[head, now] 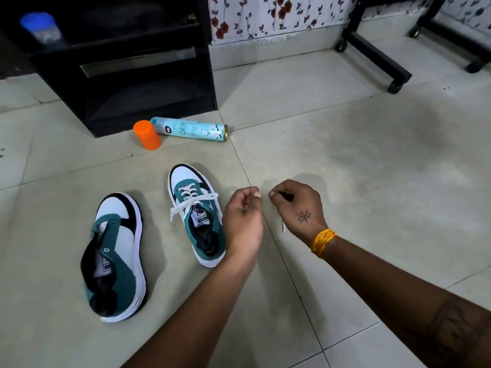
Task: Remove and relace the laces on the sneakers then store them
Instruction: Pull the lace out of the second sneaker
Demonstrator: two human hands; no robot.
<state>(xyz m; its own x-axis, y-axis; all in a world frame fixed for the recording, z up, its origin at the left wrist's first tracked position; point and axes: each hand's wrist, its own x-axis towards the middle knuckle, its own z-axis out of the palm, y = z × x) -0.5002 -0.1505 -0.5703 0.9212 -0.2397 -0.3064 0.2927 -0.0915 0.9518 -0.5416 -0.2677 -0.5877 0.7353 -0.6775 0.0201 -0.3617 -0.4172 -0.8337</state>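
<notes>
Two teal, white and black sneakers lie on the tiled floor. The left sneaker (114, 257) has no lace and leans on its side. The right sneaker (196, 213) stands upright with a white lace (190, 201) threaded and loosely tied. Just right of it, my left hand (243, 219) and my right hand (297, 208) hover close together with fingers curled and fingertips pinched. A white loose lace end (283, 226) hangs below my right hand; the rest of that lace is hidden inside both hands.
An orange cap (146, 134) and a light-blue spray can (190, 128) lie on the floor behind the sneakers. A black shelf unit (148, 75) stands at the back left, and a black wheeled stand (377, 54) at the back right. Bare tiles spread to the right.
</notes>
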